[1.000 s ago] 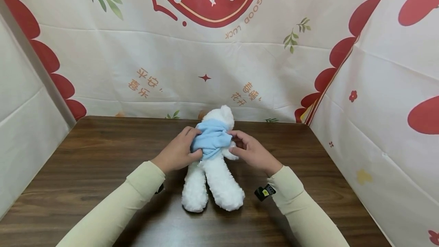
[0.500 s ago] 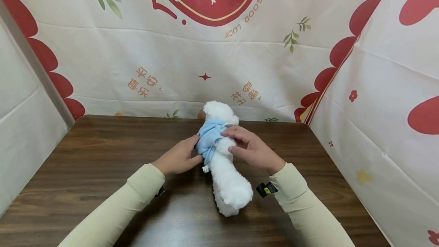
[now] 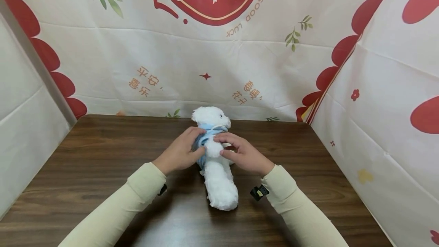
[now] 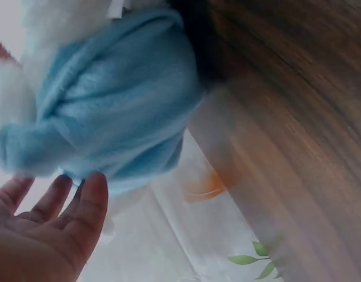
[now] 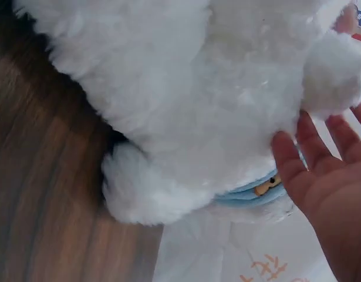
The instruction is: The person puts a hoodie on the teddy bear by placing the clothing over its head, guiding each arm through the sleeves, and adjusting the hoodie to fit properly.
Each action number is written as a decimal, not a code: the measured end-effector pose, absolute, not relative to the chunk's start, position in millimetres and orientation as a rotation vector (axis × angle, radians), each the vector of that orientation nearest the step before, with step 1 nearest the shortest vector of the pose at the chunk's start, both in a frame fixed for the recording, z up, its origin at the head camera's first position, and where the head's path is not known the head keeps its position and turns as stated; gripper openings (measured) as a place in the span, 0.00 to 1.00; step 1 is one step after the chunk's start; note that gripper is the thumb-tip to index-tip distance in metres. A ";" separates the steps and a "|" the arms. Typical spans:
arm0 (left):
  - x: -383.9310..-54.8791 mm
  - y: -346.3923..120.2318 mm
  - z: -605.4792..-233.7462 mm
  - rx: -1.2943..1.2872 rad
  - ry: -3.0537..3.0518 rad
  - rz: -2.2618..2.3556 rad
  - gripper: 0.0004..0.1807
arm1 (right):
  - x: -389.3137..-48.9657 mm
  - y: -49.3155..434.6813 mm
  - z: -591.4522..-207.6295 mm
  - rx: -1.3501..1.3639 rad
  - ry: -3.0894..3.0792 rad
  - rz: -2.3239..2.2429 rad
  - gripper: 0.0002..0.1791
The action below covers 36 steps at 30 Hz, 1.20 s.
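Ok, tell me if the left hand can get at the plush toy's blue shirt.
Yes, most likely: the left hand is right at the blue shirt, and the left wrist view shows nothing between its fingers and the cloth.

Left forearm (image 3: pixel 114 206) and right forearm (image 3: pixel 303 212) angle inward, and there's the left hand (image 3: pixel 181 151), thumb spread from loosely bent fingers, right hand (image 3: pixel 247 154) mirroring it!
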State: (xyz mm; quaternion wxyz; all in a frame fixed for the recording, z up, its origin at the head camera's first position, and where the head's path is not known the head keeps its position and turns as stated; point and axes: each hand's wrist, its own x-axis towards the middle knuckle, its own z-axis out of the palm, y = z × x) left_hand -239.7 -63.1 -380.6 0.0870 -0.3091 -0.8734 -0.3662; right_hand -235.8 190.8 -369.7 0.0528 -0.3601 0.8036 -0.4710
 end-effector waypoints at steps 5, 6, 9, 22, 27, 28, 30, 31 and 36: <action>-237.1 -60.6 -381.4 -0.865 -2.654 -0.991 0.34 | -244.0 197.6 -380.2 -0.882 2.651 -1.498 0.15; -236.8 -61.1 -381.7 -0.838 -2.653 -0.974 0.34 | -246.8 199.9 -383.5 -0.801 2.706 -1.470 0.16; -235.6 -61.9 -381.9 -0.781 -2.597 -0.975 0.33 | -253.9 207.1 -394.6 -0.558 2.771 -1.353 0.20; -237.2 -73.3 -381.0 -0.770 -2.668 -0.878 0.16 | -256.4 195.7 -406.4 -0.435 2.581 -1.496 0.14; -241.0 -85.5 -386.9 -0.710 -2.743 -1.059 0.18 | -260.8 192.7 -412.8 -0.579 2.550 -1.554 0.12; -241.8 -88.3 -389.7 -0.694 -2.747 -1.091 0.18 | -259.9 190.9 -411.0 -0.603 2.545 -1.564 0.12; -243.0 -93.9 -395.1 -0.665 -2.748 -1.156 0.18 | -257.4 187.0 -405.2 -0.627 2.548 -1.579 0.11; -243.7 -96.2 -398.0 -0.649 -2.749 -1.189 0.18 | -256.7 185.3 -402.3 -0.632 2.561 -1.579 0.11; -244.5 -101.5 -411.7 -0.722 -2.777 -1.277 0.18 | -254.4 180.8 -389.2 -0.615 2.644 -1.599 0.08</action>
